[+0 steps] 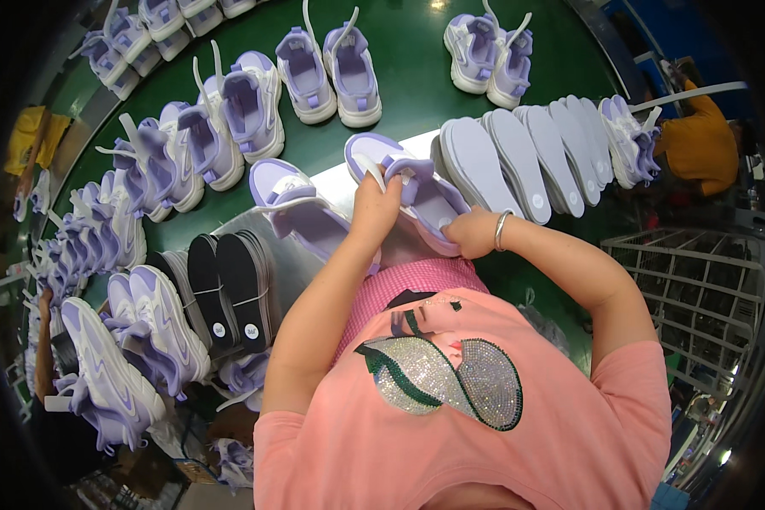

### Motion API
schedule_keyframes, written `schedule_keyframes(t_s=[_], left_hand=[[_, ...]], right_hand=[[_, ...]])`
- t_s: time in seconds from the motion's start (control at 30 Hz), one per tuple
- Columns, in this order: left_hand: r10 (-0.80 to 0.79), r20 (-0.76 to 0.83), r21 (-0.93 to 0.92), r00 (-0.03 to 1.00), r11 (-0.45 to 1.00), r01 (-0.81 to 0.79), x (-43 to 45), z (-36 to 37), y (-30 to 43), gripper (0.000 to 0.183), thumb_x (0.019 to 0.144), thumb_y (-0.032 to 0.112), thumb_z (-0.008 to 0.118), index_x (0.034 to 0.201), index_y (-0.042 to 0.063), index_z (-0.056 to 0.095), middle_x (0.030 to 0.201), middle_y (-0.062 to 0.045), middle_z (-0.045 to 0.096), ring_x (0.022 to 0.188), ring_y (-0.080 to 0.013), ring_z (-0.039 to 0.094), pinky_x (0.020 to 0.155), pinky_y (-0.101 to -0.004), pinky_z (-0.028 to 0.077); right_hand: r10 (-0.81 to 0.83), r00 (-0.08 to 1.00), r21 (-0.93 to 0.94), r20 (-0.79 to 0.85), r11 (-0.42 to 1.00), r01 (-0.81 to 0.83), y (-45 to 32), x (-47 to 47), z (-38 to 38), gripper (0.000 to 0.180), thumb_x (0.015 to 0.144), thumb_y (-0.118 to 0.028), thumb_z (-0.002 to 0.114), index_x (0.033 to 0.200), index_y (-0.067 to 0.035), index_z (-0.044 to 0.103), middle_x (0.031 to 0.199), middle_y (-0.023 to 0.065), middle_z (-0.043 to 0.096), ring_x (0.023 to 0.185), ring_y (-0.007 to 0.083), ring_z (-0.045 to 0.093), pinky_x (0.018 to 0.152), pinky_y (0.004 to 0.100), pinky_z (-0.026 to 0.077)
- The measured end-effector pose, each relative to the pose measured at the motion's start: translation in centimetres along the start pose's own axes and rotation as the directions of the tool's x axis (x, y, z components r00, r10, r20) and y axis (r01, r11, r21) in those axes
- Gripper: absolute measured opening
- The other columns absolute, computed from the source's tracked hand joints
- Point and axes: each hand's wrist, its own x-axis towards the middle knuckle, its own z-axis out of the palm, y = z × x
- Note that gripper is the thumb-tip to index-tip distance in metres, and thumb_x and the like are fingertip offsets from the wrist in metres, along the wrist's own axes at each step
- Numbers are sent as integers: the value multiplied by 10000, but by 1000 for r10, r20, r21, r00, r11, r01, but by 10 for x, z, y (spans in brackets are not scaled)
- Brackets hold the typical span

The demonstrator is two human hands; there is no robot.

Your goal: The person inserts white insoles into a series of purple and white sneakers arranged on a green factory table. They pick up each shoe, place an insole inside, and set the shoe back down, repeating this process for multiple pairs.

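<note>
A lilac and white sneaker [430,197] lies before me, toe pointing away. My left hand [378,201] grips its white strap and tongue. At the heel collar is my right hand [475,233], its thumb inside the opening and the fingers around the outside. A pale insole shows inside the shoe. Left of it rests another such sneaker [303,217], its strap lying across the opening; my left forearm partly hides its heel. Stacked lilac-grey insoles [475,162] stand just right of the held shoe. Banded black insoles [242,287] lie to the left.
Rows of matching sneakers [252,105] line the green table [408,64] ahead and left. More sneakers [118,376] are heaped at near left. A wire basket [695,287] stands at right. A person in yellow [701,146] is at far right; another person's arm [44,344] shows at far left.
</note>
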Motion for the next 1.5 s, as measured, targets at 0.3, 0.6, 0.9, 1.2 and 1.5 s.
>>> schedule_keyframes(t_s=[0.3, 0.6, 0.9, 1.2, 1.5], left_hand=[[56, -154, 388, 986, 921, 8, -68, -53, 18, 623, 755, 250, 626, 1216, -46, 330, 834, -162, 603, 692, -232, 609, 595, -311, 470], [-189, -188, 737, 964, 622, 266, -60, -26, 31, 935, 733, 390, 563, 1305, -71, -14, 685, -238, 582, 596, -396, 565, 558, -455, 452], [-85, -452, 330, 888, 909, 255, -81, -29, 20, 592, 730, 121, 516, 1212, -78, 238, 921, -279, 544, 828, -396, 549, 744, -406, 425], [210, -428, 147, 879, 976, -162, 2, -26, 131, 523, 774, -61, 434, 1249, -13, 221, 1103, -126, 478, 1003, -200, 477, 901, -304, 338], [208, -176, 611, 962, 789, -59, 226, 66, 155, 765, 715, 173, 505, 1324, 12, 70, 724, -243, 582, 629, -404, 565, 592, -448, 442]], right_hand=[[-6, 971, 126, -241, 991, 37, -48, 21, 0, 249, 654, -181, 548, 833, -26, 622, 850, 160, 609, 831, 297, 587, 721, 471, 432], [-241, 853, 131, -464, 933, 334, -47, -2, -34, 276, 767, -301, 471, 920, -119, 610, 794, 152, 617, 794, 296, 588, 815, 529, 343], [558, 372, 524, -742, 829, -198, 180, 8, -99, 450, 716, -234, 590, 1136, -117, 479, 977, 218, 525, 916, 354, 511, 801, 391, 406], [586, 619, 558, -523, 784, -272, 255, 61, -116, 503, 673, -395, 626, 1115, -181, 518, 1115, 172, 498, 1019, 336, 496, 783, 398, 440], [587, 282, 491, -759, 231, 840, 307, -72, -120, 307, 738, -199, 651, 945, 16, 577, 831, 37, 599, 733, 97, 548, 651, 235, 444]])
